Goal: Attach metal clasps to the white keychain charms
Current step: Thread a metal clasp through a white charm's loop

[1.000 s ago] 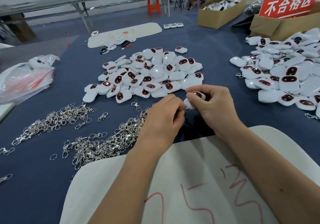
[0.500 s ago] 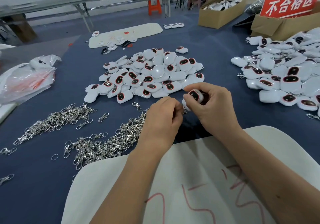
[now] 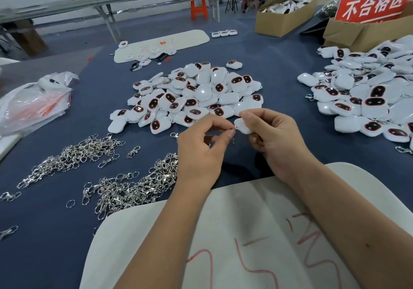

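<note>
A: Which step is in hand?

B: 1 white charm point(image 3: 243, 127) is pinched in the right hand point(image 3: 273, 136); a metal clasp point(image 3: 233, 130) is pinched at its edge by the left hand point(image 3: 202, 152). Threading the ring is judged next; a steady grip is called for.

A: And the surface?

B: Blue cloth point(image 3: 67, 233) is seen, with a charm pile point(image 3: 192, 96), loose clasps point(image 3: 125, 190), and cardboard boxes point(image 3: 283, 20) behind.
</note>
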